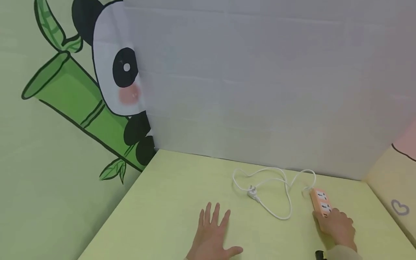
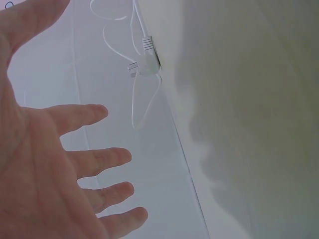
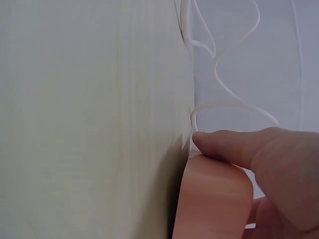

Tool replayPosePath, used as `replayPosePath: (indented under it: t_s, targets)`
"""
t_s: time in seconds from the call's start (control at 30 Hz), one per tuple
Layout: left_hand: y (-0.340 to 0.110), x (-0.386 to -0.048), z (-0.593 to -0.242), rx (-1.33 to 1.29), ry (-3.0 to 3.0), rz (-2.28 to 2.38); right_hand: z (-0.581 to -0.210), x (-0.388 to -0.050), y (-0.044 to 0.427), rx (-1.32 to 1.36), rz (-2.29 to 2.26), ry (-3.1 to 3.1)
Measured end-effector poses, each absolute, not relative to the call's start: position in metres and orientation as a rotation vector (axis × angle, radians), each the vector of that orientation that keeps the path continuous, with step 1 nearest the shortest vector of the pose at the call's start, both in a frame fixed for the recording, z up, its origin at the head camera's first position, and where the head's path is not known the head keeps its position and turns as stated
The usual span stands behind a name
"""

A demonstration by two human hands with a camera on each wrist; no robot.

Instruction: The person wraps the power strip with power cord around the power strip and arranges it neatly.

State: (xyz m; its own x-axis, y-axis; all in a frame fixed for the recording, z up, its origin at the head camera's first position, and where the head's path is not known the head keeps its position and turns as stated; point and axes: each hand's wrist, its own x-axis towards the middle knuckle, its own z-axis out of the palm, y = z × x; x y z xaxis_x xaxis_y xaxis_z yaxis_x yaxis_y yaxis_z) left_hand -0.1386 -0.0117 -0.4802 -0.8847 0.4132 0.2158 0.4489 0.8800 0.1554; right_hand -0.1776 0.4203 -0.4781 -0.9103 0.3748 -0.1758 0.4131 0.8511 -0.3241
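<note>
An orange power strip with white sockets (image 1: 321,199) lies toward the right of the table, and the right hand (image 1: 338,226) grips its near end. In the right wrist view the thumb of the right hand (image 3: 279,169) lies along the top of the orange strip (image 3: 214,199), with fingers on its far side. The left hand (image 1: 212,234) has its fingers spread and holds nothing. Beyond it lies the white plug (image 1: 252,192), prongs pointing away. The left wrist view shows the open palm (image 2: 45,169) and the plug (image 2: 148,63), apart from each other.
The white cable (image 1: 290,202) loops across the table between plug and strip. Behind the pale yellow table (image 1: 169,187) stands a grey-white backdrop (image 1: 260,90). A panda and bamboo picture (image 1: 78,90) covers the left wall. A small black object (image 1: 320,255) is by the right sleeve.
</note>
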Motion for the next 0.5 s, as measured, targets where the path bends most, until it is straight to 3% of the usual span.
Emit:
replayPosePath:
  t_s: [0.5]
  targets:
    - [-0.013, -0.145, -0.484, -0.664, -2.907, -0.408, -0.477, -0.194, 0.412, 0.546, -0.71, 2.986]
